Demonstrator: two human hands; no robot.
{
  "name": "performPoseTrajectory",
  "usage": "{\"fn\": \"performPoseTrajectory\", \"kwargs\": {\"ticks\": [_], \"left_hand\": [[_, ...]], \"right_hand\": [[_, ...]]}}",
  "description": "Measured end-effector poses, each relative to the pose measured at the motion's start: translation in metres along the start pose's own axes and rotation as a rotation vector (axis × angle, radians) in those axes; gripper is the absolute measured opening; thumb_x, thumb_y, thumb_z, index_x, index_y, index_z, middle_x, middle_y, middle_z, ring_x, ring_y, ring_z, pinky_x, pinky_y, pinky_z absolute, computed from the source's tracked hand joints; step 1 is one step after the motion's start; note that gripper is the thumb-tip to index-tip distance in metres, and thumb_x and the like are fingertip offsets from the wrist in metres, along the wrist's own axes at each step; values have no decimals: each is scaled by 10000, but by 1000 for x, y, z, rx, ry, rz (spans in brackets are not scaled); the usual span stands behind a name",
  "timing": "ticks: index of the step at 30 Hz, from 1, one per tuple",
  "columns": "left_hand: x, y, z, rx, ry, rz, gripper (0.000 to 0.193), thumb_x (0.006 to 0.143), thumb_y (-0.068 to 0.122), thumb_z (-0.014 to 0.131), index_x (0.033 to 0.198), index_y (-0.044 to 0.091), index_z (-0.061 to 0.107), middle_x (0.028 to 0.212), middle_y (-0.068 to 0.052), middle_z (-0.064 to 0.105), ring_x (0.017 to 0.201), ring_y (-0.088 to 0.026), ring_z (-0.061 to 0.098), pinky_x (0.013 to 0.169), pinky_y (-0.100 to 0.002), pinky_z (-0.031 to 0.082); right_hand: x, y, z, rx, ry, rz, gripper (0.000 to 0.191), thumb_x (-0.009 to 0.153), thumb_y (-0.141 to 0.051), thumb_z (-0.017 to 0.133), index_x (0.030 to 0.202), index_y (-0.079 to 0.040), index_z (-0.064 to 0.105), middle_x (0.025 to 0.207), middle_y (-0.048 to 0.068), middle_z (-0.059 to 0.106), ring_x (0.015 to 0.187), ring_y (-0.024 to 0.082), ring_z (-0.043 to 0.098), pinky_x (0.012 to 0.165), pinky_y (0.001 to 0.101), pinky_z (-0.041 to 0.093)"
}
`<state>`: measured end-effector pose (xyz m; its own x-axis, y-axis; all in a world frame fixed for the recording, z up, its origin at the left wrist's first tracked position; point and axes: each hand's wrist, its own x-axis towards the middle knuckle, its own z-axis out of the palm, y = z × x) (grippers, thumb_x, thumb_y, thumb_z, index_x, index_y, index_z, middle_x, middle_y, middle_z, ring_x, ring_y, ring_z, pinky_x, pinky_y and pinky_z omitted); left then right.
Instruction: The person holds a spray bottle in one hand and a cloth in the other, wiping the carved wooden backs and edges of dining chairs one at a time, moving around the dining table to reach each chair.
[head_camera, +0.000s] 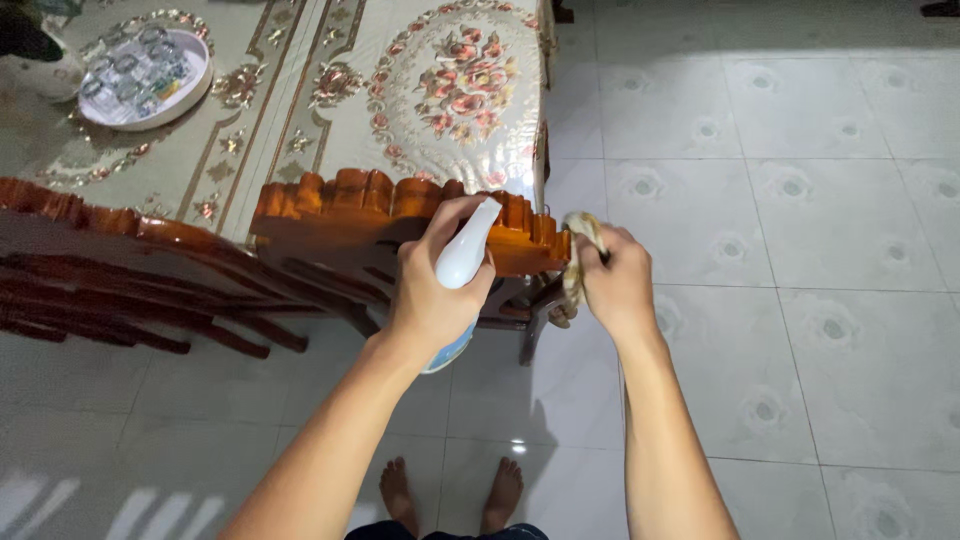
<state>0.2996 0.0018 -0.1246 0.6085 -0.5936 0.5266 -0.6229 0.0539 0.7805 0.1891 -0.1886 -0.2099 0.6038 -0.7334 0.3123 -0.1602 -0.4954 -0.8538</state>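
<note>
now the left hand has its fingers wrapped round a white spray bottle, nozzle at the carved chair back; right hand fingers pinch a cloth on its right end

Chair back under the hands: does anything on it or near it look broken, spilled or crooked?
Nothing stands out. The carved wooden chair back looks whole and level. The left hand holds a white spray bottle against it, and the right hand presses a crumpled cloth to its end. The floor tiles show no puddle.
</note>
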Motion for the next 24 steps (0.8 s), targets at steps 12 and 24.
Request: {"fn": "performPoseTrajectory", "kwargs": {"ticks": [12,24], "left_hand": [[-7,2,4,9,-21,34,514,845,-51,685,1333,70,577,1120,-124,719,918,-176,747,856,-294,562],[-75,4,59,-133,-197,-367,126,810,2,689,934,19,707,793,-48,762,695,-133,749,672,-281,600]], "right_hand": [[-15,21,5,110,105,14,180,989,-127,648,957,39,710,977,122,690,824,190,644,777,343,513],[-26,60,-11,153,107,-22,200,965,-112,638,1107,-22,746,1068,134,703,936,164,650,838,312,506]]}}
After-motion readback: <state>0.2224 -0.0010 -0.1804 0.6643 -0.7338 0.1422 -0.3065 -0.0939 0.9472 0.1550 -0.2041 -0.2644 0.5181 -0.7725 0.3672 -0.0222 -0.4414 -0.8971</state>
